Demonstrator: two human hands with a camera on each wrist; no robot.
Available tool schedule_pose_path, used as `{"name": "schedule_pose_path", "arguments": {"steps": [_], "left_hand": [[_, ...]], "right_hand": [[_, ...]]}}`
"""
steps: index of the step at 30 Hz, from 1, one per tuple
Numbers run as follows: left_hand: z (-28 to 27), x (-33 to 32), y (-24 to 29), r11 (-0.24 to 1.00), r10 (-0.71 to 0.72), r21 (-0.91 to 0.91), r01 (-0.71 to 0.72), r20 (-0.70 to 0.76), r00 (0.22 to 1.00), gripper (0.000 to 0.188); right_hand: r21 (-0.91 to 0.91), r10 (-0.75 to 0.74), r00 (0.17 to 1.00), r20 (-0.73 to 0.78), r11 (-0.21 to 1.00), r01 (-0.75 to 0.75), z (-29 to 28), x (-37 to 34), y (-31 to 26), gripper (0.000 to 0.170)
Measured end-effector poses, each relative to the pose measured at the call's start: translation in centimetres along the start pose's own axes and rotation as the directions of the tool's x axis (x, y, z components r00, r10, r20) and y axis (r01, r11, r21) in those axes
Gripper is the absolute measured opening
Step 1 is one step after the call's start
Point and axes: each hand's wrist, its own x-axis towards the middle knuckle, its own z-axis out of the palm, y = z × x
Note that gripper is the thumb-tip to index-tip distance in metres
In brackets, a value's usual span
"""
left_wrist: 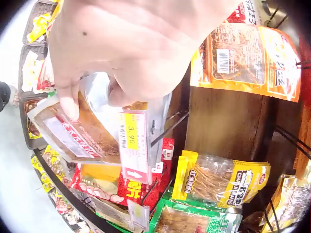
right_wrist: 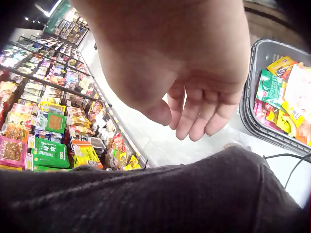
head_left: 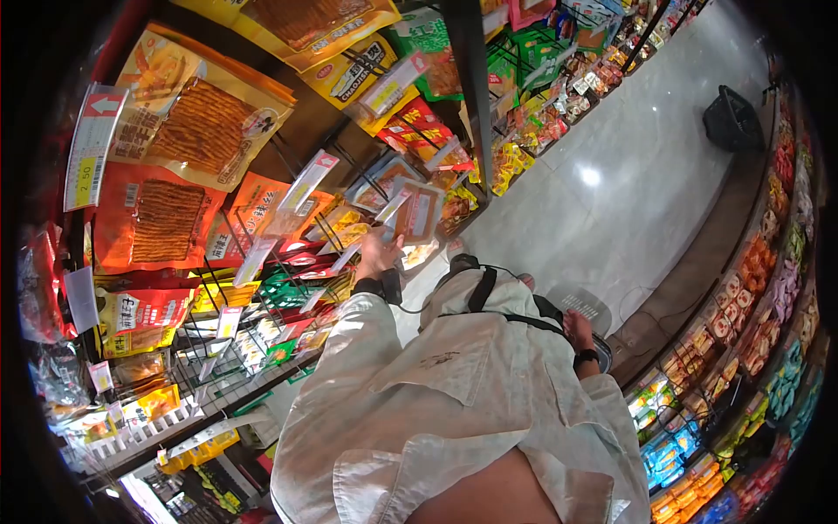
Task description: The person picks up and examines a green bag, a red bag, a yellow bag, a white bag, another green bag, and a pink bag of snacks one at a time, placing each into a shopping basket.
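Note:
My left hand (head_left: 380, 253) pinches a flat clear snack pack (left_wrist: 80, 131) with brown contents and a white-and-red label, thumb on one side and fingers on the other. The pack is tilted at the shelf hooks, where a price tag (left_wrist: 133, 145) reading 3.90 overlaps it. Right beside it hangs a red snack bag (left_wrist: 146, 187). My right hand (right_wrist: 180, 73) hangs low at my side, fingers loosely curled and holding nothing. To the right of that hand, a dark basket (right_wrist: 249, 104) contains several colourful snack packs.
Hanging snack bags (head_left: 205, 122) crowd the rack on the left, with wire hooks and price tags (head_left: 92, 148) jutting out. A pale tiled floor (head_left: 611, 192) runs along the aisle. Another black basket (head_left: 731, 122) sits farther off, by a curved shelf of snacks (head_left: 742, 288).

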Motion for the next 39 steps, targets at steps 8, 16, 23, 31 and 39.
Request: {"name": "schedule_pose_path", "arguments": {"steps": [8, 16, 23, 31, 39], "left_hand": [[-1.4, -7.7, -4.4, 0.906, 0.064, 0.422, -0.045, -0.032, 0.997, 0.033], [5.7, -22.5, -3.0, 0.531, 0.080, 0.776, -0.340, 0.354, 0.932, 0.018], [4.5, -27.0, -0.7, 0.817, 0.181, 0.467, -0.338, 0.348, 0.920, 0.021], [-6.9, -29.2, -1.2, 0.824, 0.189, 0.442, -0.355, 0.376, 0.907, 0.023], [-17.6, -30.8, 0.1, 0.783, 0.214, 0.466, -0.413, 0.421, 0.881, 0.024]], "right_hand": [[-0.003, -0.105, 0.990, 0.091, 0.994, 0.106, -2.6, 1.7, 2.8, 0.016], [-0.327, -0.482, 0.764, 0.429, 0.705, 0.629, 5.0, -3.1, -2.1, 0.042], [-0.357, -0.118, 0.540, 0.833, 0.632, 0.688, 15.3, -17.1, -9.0, 0.038], [-0.375, -0.354, 0.552, 0.755, 0.457, 0.806, 22.7, -22.4, 2.1, 0.030], [-0.403, -0.293, 0.675, 0.677, 0.620, 0.673, 27.7, -30.7, 10.8, 0.026]]}}
